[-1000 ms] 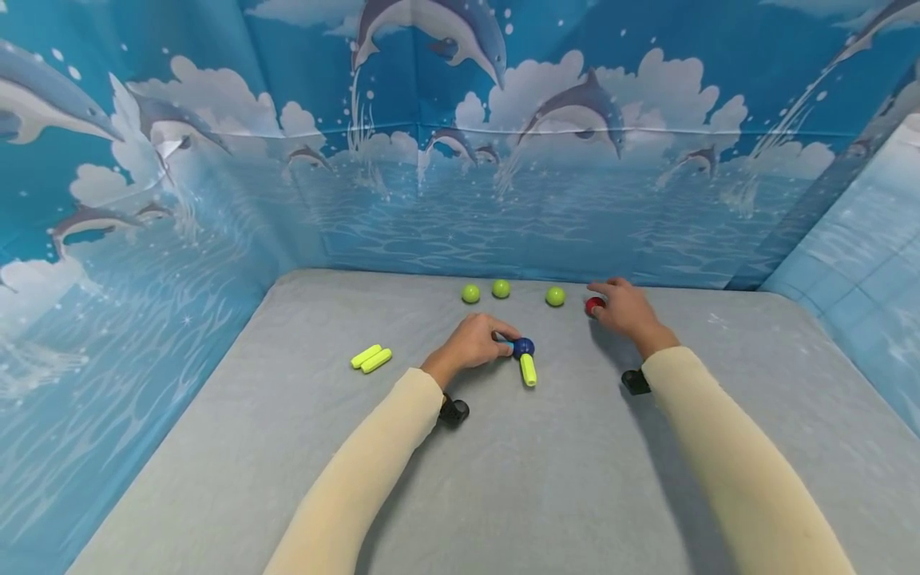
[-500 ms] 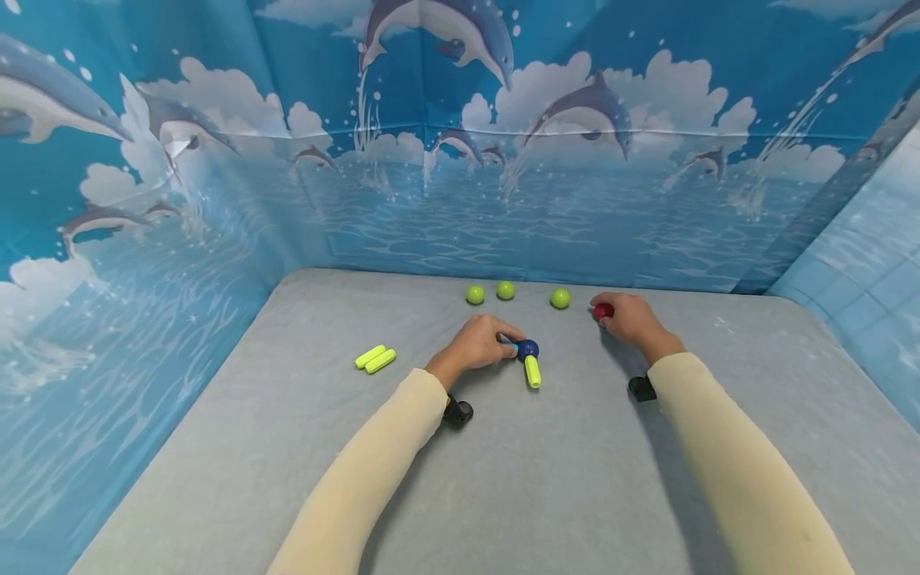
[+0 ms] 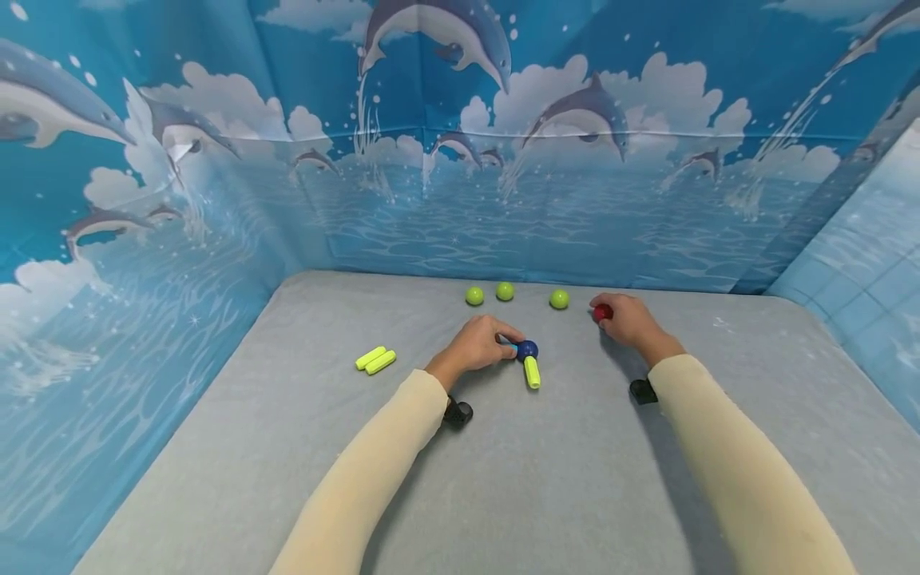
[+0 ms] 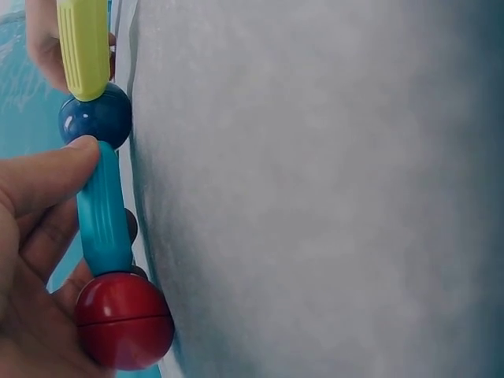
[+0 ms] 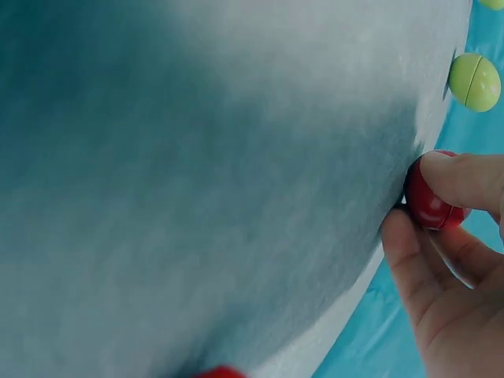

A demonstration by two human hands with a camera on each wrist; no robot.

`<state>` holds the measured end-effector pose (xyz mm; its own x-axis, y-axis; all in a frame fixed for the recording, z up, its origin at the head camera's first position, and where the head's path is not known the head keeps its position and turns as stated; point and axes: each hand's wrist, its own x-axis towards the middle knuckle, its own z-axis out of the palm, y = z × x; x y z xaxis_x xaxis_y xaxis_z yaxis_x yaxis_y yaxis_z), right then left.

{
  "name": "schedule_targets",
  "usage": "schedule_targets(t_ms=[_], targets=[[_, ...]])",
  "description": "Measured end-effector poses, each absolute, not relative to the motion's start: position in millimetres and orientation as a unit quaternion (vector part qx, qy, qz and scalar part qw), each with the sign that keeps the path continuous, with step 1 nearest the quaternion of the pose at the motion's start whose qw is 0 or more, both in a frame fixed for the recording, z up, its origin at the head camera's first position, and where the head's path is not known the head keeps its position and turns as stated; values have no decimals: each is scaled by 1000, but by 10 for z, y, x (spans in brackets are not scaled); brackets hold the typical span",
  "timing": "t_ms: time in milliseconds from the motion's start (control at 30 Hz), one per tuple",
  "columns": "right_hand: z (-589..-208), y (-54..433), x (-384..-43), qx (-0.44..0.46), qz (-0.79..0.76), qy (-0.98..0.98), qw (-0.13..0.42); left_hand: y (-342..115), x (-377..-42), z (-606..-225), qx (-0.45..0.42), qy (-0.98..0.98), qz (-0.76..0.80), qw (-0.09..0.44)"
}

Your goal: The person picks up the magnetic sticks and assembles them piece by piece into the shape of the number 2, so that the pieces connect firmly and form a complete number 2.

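Observation:
My left hand pinches a ribbed light-blue rod between thumb and fingers. A dark-blue ball joins one end of that rod, and a larger red ball sits at its other end, against the palm side. From the dark-blue ball a yellow rod sticks out toward the person in the head view. Farther right, my right hand grips another red ball, thumb on top and fingers below, right at the grey surface.
Several green balls are spread along the back of the grey-covered table. To the left lie two yellow rods side by side. A dolphin-print curtain stands behind and along the left.
My right fingers have closed round the red ball, which they only hovered about a second ago. The left hand keeps its hold on the joined pieces; the head view has shifted slightly.

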<state>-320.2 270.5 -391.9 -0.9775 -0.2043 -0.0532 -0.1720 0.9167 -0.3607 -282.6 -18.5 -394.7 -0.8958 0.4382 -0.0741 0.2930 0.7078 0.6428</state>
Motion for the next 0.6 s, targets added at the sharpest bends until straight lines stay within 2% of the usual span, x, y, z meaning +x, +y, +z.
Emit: schedule_targets(t_ms=[333, 600], targets=[[-3812, 2711, -3078, -121, -192, 973, 40, -193, -2822, -3946, 201, 914, 333, 113], [-3728, 2705, -2899, -179, -191, 965, 10, -187, -2812, -3939, 199, 916, 331, 106]])
